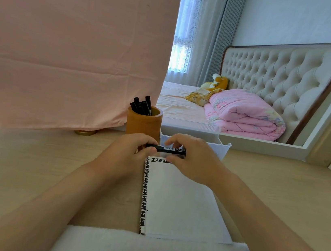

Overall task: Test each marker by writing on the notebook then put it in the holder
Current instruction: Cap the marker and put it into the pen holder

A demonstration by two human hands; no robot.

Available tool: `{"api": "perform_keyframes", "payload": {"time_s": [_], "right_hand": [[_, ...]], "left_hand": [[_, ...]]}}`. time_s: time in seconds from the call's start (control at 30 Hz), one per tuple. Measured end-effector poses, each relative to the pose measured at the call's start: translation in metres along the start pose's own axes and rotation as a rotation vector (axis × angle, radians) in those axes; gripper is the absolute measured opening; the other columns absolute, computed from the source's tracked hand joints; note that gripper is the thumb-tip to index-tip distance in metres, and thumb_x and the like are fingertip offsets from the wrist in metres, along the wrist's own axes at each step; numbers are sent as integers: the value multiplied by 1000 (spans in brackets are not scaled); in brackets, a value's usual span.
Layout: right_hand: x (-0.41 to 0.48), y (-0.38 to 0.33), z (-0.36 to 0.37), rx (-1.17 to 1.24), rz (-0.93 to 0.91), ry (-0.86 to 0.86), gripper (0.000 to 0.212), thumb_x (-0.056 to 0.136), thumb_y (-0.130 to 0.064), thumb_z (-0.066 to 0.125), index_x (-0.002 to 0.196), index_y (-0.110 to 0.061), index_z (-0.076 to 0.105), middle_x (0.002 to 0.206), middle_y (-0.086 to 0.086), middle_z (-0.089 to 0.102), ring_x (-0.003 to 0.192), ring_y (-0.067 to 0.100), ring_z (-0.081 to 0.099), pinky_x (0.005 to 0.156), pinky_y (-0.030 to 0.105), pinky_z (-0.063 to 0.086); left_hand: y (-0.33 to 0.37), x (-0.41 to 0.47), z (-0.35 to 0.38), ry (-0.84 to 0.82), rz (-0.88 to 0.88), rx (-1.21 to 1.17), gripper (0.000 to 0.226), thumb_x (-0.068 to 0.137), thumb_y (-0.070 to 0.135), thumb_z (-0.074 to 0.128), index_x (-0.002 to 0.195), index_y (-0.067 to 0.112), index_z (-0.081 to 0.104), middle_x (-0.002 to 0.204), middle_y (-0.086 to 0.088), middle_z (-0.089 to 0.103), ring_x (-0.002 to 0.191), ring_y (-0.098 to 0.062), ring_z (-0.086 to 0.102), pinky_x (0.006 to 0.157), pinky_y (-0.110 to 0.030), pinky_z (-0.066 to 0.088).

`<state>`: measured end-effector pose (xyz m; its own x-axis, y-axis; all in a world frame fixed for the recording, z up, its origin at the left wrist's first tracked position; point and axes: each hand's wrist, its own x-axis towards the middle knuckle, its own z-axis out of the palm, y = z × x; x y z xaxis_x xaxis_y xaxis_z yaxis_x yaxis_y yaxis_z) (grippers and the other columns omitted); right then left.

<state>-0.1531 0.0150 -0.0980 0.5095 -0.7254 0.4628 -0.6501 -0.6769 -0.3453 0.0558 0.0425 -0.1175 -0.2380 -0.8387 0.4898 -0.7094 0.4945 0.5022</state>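
- Both hands are holding one black marker [166,149] level above the top edge of the notebook [179,199]: the left hand [126,154] is pinching its left end, the right hand [192,156] is gripping the barrel
- Whether the cap is coming off or going on is not telling from here
- Several black markers [141,106] are already standing in the wooden holder [143,122], and ink marks are lining the page's top and left edges, so the task is looking well advanced
- This marker is still needing the holder; the white bin [220,150] behind is hiding any remaining
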Motion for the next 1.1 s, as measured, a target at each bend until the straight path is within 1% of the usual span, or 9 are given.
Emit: {"api": "perform_keyframes", "payload": {"time_s": [0.13,0.23,0.33,0.43,0.57,0.8,0.93,1.03,1.1], "right_hand": [[0,-1,1,-21,-47,52,13,93,-28,67,103,-24,73,87,-10,69,77,9,61,67,24,50],[1,-5,-2,-57,-53,73,17,96,-31,61,107,-27,73,82,-18,62,75,5,56,63,19,40],[2,-6,-5,13,-8,43,20,98,-33,57,108,-29,74,79,-18,64,74,7,57,63,22,41],[2,-7,-4,169,36,-38,17,100,-30,55,94,-31,71,73,-15,64,69,7,58,63,24,44],[2,-9,-3,129,22,-111,14,102,-28,51,93,-31,62,72,-15,58,68,6,54,63,18,38],[2,-6,6,62,121,-164,20,104,-25,46,103,-22,66,87,-13,53,83,8,53,74,20,39],[3,-5,2,176,221,-80,13,101,-19,52,99,-23,64,90,-6,55,79,10,56,68,14,42],[11,-12,-4,348,301,30,12,100,-17,56,99,-23,66,81,0,64,72,12,60,62,17,48],[22,-22,-6,364,306,105,9,98,-19,59,100,-23,67,85,-4,68,76,7,62,65,11,45]], "left_hand": [[7,3,-8,-3,12,-58,13,97,22,59,93,27,71,76,12,63,74,1,54,62,-13,37],[9,7,-16,-5,43,-61,15,96,21,61,86,28,70,68,11,59,68,-3,53,61,-15,34],[12,10,-20,-11,93,-17,13,95,20,62,95,27,73,73,9,60,73,-4,54,64,-12,36],[11,10,-20,-20,127,19,15,95,21,63,102,28,74,79,10,62,78,-5,56,67,-11,37],[7,9,-17,7,117,-9,17,94,23,63,107,29,73,84,14,65,82,-1,57,70,-8,37],[-15,0,-4,17,4,59,22,96,33,59,117,37,62,100,21,61,94,2,53,77,-19,44],[-37,-5,0,-64,-168,43,33,96,43,54,128,37,52,110,18,59,102,0,53,90,-27,48],[-46,-5,5,-68,-192,86,29,95,44,55,123,36,58,114,15,61,103,-3,53,93,-33,49],[-50,-6,5,-44,-207,119,28,94,42,56,121,35,59,116,12,62,104,-6,53,93,-33,47]]}}
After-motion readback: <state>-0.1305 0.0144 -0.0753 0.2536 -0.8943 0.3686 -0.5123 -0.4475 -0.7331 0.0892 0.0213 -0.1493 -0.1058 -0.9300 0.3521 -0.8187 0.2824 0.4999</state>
